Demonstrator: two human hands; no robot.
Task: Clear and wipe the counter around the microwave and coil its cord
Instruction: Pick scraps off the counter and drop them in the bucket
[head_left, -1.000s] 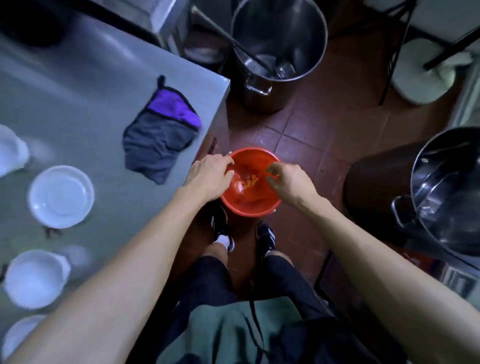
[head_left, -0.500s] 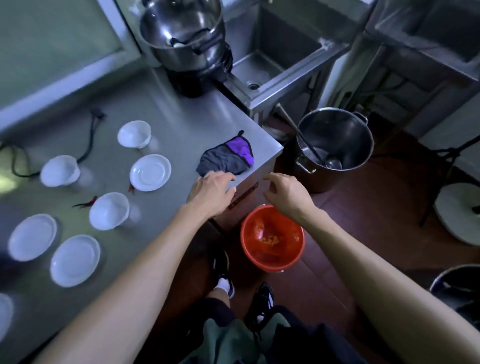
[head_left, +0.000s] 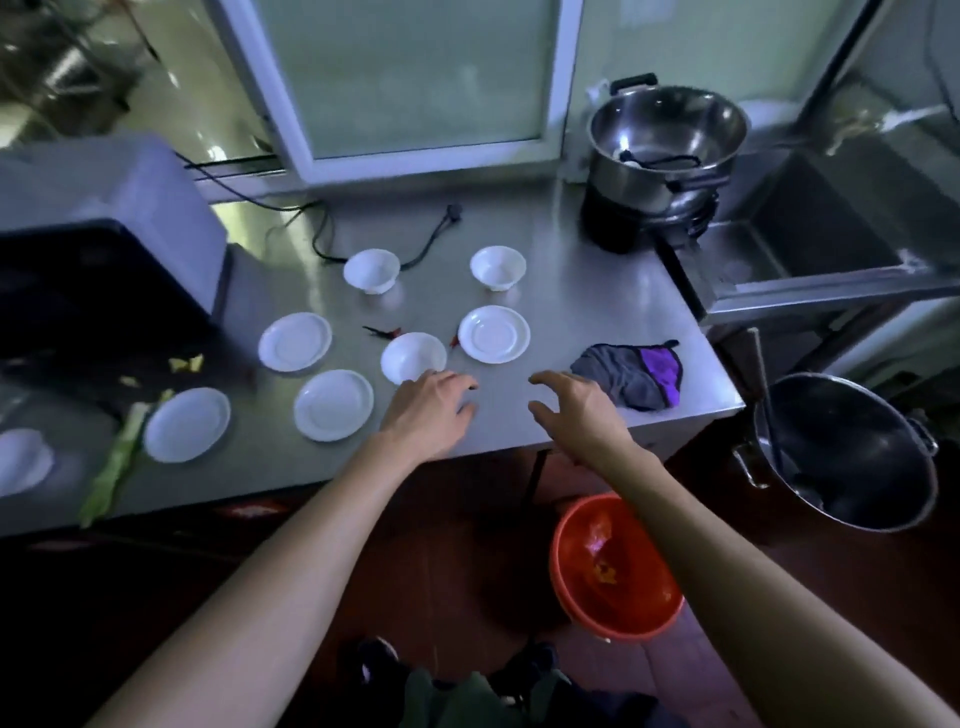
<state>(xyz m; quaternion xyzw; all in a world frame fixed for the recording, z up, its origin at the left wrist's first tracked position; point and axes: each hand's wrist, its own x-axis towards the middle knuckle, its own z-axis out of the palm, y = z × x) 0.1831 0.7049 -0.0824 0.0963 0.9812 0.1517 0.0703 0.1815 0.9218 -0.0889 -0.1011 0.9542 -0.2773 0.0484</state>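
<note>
Clearing dishes from the tabletop (head_left: 597, 312)
Both hands, left (head_left: 431, 410) and right (head_left: 576, 410), are hovering open and empty beside the nearest bowl (head_left: 413, 357); stacking plates first seems tidiest.

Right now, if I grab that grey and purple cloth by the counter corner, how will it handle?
The cloth lies crumpled in folds, so it will probably hang limp. It looks thin, likely light. On the smooth steel counter it should slide easily.

Uncoiled black cord (head_left: 431, 244) across cluttered counter (head_left: 582, 312)
</note>
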